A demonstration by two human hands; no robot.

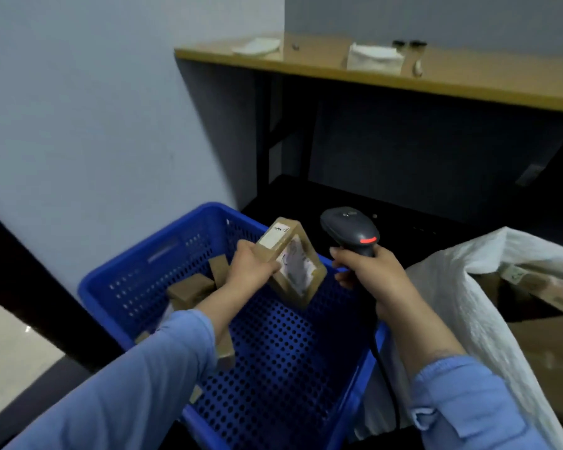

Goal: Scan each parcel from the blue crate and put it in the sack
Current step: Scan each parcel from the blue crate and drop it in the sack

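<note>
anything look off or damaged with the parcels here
Nothing damaged or spilled. The loose parcels in the crate lie tilted at mixed angles, and the label on the held parcel in the left hand looks wrinkled, though blur hides detail.

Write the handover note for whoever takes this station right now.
Left hand holds a small cardboard parcel, label up, over the blue crate.
Right hand grips the barcode scanner beside it.
Done: cartons already lie in the white sack, right of the crate.
To do: bag the held parcel (scanned or not, cannot tell), then the few parcels in the crate.
</note>
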